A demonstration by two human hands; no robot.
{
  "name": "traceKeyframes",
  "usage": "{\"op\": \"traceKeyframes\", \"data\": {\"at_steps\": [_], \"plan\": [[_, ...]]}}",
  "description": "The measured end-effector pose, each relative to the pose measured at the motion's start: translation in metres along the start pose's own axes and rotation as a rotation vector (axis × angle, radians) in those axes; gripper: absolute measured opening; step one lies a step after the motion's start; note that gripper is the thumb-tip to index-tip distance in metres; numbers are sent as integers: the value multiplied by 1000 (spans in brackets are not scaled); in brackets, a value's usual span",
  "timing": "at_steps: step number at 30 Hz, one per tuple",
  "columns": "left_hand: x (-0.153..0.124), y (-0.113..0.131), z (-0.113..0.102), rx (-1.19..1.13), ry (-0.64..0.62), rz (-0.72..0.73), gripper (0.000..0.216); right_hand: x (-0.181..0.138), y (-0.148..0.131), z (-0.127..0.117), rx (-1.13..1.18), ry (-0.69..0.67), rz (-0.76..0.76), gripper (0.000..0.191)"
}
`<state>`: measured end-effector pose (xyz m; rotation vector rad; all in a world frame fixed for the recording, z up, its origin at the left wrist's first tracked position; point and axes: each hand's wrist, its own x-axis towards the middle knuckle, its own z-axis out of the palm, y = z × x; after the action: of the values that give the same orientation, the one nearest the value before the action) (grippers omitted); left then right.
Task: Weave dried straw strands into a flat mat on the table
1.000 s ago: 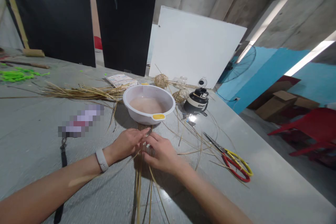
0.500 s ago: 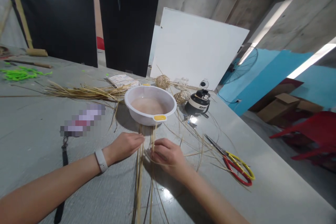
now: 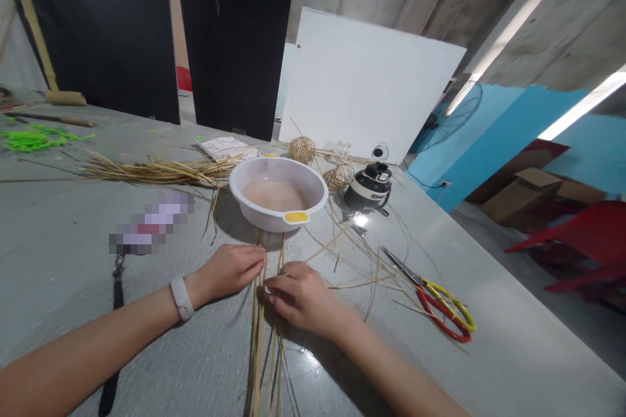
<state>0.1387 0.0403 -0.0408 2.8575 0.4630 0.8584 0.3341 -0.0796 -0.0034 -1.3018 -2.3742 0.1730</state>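
Long, thin bamboo strips (image 3: 258,345) run from beneath the basin toward me along the table. My left hand (image 3: 233,270), with a pale band on its wrist, is closed, its fingertips pinching the left bundle of strips just below the basin. My right hand (image 3: 303,296) lies across the strips on the right, fingers bent and fingertips at the left bundle. It seems to pinch a thin strip; one strip slants up and right from behind this hand. Just beyond both hands stands a white basin (image 3: 239,199) with yellow handle pads and cloudy water.
Scissors (image 3: 430,296) with red and yellow handles lie at right among loose strips. Behind them stands a black and white bottle (image 3: 369,189). Woven balls (image 3: 302,150) sit behind the basin, a strip pile (image 3: 156,171) to its left. A blurred-out object (image 3: 154,225) with a strap lies left.
My right hand has shifted left and slightly down, bringing its fingertips to the left bundle. A strip that curved under it now slants up to the right. My left hand stays nearly in place.
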Motion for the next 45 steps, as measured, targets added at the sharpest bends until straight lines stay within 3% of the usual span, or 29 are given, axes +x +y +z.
{"op": "traceKeyframes", "data": {"at_steps": [11, 19, 31, 37, 45], "plan": [[1, 3, 4, -47, 3, 12, 27, -3, 2, 12, -115, -1, -29, 14], [0, 8, 5, -10, -117, 23, 26, -3, 2, 11, -104, 21, -8, 7], [-2, 5, -13, -76, -191, -51, 45, -7, 1, 17, -5, 61, 41, 13], [-5, 0, -11, 6, -197, -93, 54, -5, -4, 21, -13, 116, 113, 17], [-18, -12, -7, 70, -264, -80, 51, -2, -7, 23, -44, 107, 138, 25]]}}
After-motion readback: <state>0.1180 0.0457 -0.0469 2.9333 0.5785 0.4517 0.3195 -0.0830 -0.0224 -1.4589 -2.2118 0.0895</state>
